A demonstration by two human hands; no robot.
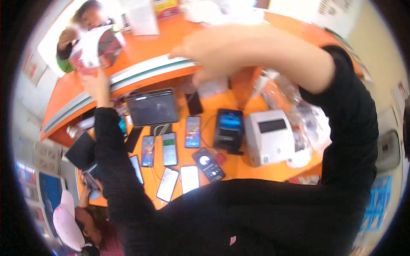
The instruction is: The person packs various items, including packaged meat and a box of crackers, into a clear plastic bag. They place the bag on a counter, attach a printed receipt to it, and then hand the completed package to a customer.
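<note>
At the counter's left end, my left hand (96,84) grips the near edge of a parcel in red and clear plastic wrap with a white label (90,52). A person (91,16) stands behind that parcel across the counter, one hand raised beside it. My right hand (197,51) is blurred and reaches over the counter's front edge. Its thumb and fingers are apart, and I see nothing in them. Below it on the lower orange desk are a black tablet (153,108) and a dark phone (194,104).
Several lit phones (192,132) and cables lie on the desk. A black handheld printer-like device (228,129) stands beside a white label printer (270,136). Clear plastic bags (288,96) crowd the right side. At lower left, a person in a pink cap (67,220) holds a phone (91,180) near a laptop (84,152).
</note>
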